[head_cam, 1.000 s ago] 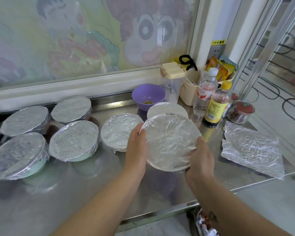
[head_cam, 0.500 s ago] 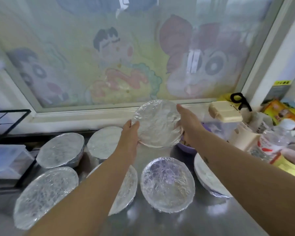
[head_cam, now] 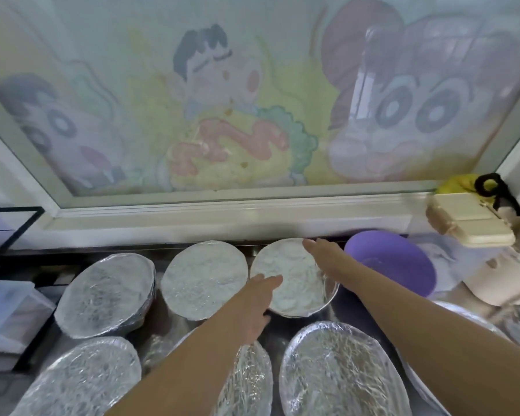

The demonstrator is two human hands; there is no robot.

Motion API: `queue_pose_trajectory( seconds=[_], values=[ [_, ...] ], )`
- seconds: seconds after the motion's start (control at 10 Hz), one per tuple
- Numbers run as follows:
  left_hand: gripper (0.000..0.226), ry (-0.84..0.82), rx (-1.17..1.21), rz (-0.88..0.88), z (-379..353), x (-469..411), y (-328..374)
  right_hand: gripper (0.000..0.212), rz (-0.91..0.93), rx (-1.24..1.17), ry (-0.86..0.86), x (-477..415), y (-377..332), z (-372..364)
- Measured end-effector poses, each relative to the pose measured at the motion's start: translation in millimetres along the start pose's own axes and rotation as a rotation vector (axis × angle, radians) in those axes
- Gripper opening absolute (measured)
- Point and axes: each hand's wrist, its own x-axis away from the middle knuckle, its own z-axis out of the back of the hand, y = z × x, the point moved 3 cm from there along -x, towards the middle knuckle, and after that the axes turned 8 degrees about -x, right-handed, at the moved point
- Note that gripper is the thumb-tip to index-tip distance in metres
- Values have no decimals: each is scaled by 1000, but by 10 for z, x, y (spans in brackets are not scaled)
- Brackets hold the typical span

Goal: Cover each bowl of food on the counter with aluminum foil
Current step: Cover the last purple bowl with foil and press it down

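Note:
A foil-covered bowl (head_cam: 291,274) sits at the back of the steel counter, between another covered bowl (head_cam: 203,277) and an uncovered purple bowl (head_cam: 403,265). My left hand (head_cam: 254,304) lies against its left rim with the fingers stretched over the foil edge. My right hand (head_cam: 327,258) rests along its right rim, fingers straight and pointing toward the window. Several more foil-covered bowls stand nearer to me, such as the bowl (head_cam: 105,292) at the left and the bowl (head_cam: 339,370) in front. My left arm partly hides one covered bowl (head_cam: 249,382).
A window sill (head_cam: 222,217) with a cartoon picture behind the glass bounds the counter at the back. A cream-lidded container (head_cam: 469,223) stands at the right and a clear plastic box (head_cam: 9,313) at the left. Covered bowls fill most of the counter.
The covered bowl that both hands held up in the air has come down onto the counter at the back, beside the purple bowl. My fingers have straightened along its rim.

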Motion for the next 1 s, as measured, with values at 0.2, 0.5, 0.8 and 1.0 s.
queue_pose_trajectory(
  seconds=[0.2, 0.5, 0.8, 1.0],
  values=[
    [64, -120, 43, 2, -72, -3, -1, 54, 68, -26, 74, -56, 131, 6],
    [68, -142, 214, 57, -135, 131, -31, 18, 24, 648, 192, 532, 623, 436],
    [75, -112, 252, 54, -215, 128, -62, 27, 35, 826, 280, 535, 817, 317],
    [70, -81, 226, 44, -297, 339, 36, 30, 64, 679, 400, 730, 753, 502]
  ],
)
